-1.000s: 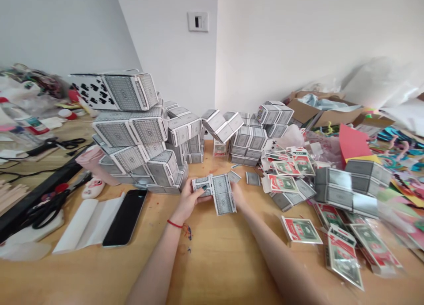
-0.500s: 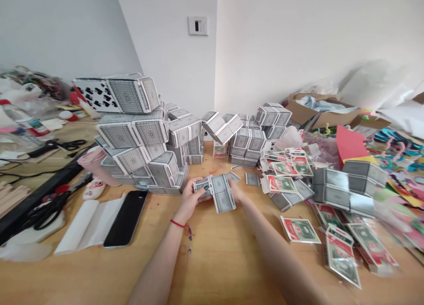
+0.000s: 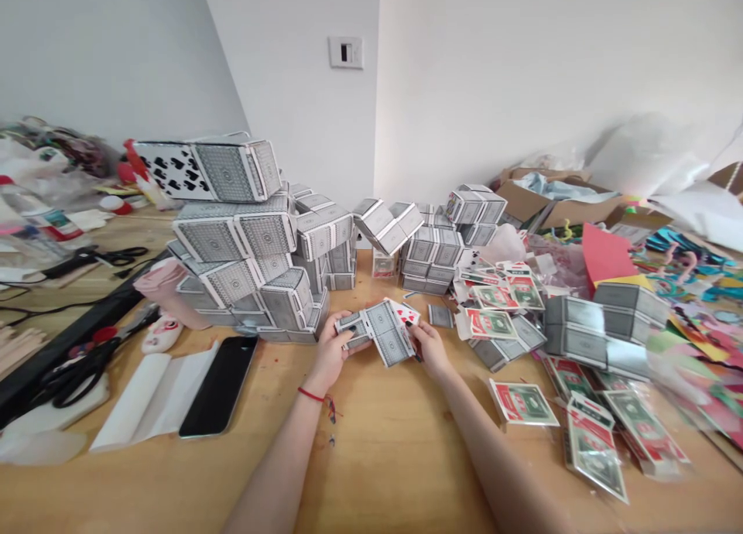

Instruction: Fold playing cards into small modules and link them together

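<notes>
My left hand (image 3: 330, 354) is closed around the left end of a piece made of joined playing cards (image 3: 388, 337), grey patterned backs facing up. My right hand (image 3: 432, 350) pinches a playing card (image 3: 407, 313) at the piece's right edge. Red pips show on that card, and part of it is hidden behind the piece. Just beyond my right hand, a loose card (image 3: 441, 316) lies face down on the wooden table (image 3: 383, 456). A stepped stack of card blocks (image 3: 237, 232) stands to the left of my hands.
Smaller card blocks (image 3: 433, 248) stand at the back centre. Red and green card boxes (image 3: 525, 402) lie on the right beside more grey blocks (image 3: 576, 329). On the left are a phone (image 3: 219, 387), white paper (image 3: 151, 398) and black scissors (image 3: 87, 367).
My right hand has come out from behind the card piece, and a card with red pips now shows in it. The piece has tilted slightly. My left hand keeps its hold.
</notes>
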Motion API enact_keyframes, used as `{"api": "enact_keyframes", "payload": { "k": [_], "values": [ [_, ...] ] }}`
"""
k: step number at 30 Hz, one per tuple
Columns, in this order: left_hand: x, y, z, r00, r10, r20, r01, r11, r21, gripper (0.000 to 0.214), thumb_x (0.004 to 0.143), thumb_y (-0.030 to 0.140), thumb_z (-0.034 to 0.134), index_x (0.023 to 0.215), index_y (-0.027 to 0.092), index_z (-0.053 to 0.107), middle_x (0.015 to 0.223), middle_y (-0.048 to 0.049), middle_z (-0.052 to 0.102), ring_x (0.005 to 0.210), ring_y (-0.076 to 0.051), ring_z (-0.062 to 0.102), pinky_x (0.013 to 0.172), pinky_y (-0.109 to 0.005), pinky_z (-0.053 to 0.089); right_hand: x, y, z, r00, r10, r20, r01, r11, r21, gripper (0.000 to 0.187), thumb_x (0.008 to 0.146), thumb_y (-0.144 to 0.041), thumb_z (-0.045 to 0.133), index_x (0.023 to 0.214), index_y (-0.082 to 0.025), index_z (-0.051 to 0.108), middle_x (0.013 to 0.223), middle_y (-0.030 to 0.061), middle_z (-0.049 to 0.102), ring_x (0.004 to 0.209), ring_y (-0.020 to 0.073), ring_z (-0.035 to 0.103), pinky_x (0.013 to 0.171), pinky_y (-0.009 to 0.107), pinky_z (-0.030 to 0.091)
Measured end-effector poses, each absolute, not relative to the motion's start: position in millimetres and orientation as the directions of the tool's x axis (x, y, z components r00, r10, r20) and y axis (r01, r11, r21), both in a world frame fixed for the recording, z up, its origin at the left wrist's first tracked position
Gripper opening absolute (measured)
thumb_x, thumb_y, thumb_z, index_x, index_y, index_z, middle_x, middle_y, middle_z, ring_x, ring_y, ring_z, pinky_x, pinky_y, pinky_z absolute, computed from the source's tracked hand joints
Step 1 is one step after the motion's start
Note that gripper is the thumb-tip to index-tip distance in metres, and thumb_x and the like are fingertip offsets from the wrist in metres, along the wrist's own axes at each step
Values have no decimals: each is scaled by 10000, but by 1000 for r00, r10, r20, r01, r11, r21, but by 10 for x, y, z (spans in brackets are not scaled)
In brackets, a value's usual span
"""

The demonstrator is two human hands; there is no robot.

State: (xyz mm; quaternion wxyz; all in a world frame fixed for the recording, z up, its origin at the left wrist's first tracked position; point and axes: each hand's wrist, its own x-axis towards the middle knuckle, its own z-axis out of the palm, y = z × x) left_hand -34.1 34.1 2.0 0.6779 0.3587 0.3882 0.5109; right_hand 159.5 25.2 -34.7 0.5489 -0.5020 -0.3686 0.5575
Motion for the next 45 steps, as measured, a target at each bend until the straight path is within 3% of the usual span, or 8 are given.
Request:
{"api": "enact_keyframes", "payload": {
  "k": [9,14,17,20,30,37,41,45],
  "values": [
    [-321,299,86,169,976,-138,-401,196,895,396,613,156,547,982,226,419,977,-20,548,835,-168,574,678,-331,513,1679,61,-283,192,973,-125,-175,-91,-980,300,690,-482,510,685,-188,452,379,-72,462,263,69,344,291,192,223],
    [-304,293,95,138,978,-159,-351,198,915,329,645,203,539,965,224,467,968,-27,553,811,-162,568,607,-279,515,1709,-4,-254,37,966,-256,91,-258,-962,363,689,-535,469,672,-174,503,338,-45,493,224,101,406,253,189,221],
    [-283,288,79,78,985,-151,-295,167,941,285,654,237,544,931,213,485,954,-27,551,759,-151,565,530,-229,500,1717,-23,-222,182,960,-213,209,-249,-946,390,698,-547,461,685,-169,557,281,-60,422,201,102,360,247,200,208],
    [-247,267,74,58,990,-130,-261,141,955,271,667,280,547,922,207,491,982,-29,539,749,-147,557,501,-208,488,1699,-31,-171,271,957,-107,148,-151,-977,446,728,-568,413,680,-155,575,298,-55,386,245,99,352,285,214,237],
    [-86,171,-59,123,988,-95,-30,99,995,433,683,266,548,1085,232,390,916,-39,534,629,-136,531,350,-170,394,1600,-134,-65,-75,991,-113,-115,-122,-986,407,731,-543,462,833,-165,573,687,21,599,649,168,556,577,258,429],
    [-33,69,-126,145,977,160,152,-181,972,357,740,123,444,1089,192,424,1036,-79,543,932,-187,520,808,-323,412,1593,-151,-8,-242,902,-357,-272,-417,-867,445,752,-545,419,1013,-189,477,587,34,621,470,193,586,444,295,441],
    [-13,35,-98,172,965,196,287,-239,928,405,760,138,437,1155,185,363,1028,-85,547,863,-172,537,751,-318,422,1663,-133,37,-198,905,-377,-302,-422,-855,376,750,-502,450,944,-183,495,507,14,610,412,202,572,417,307,443],
    [-44,64,-73,167,970,176,334,-224,915,400,778,190,436,1171,174,367,717,-10,561,624,-129,527,592,-254,425,1723,-132,113,-165,901,-401,-352,-434,-829,348,754,-489,447,880,-176,531,522,35,628,439,207,587,406,290,438]
  ]
}}
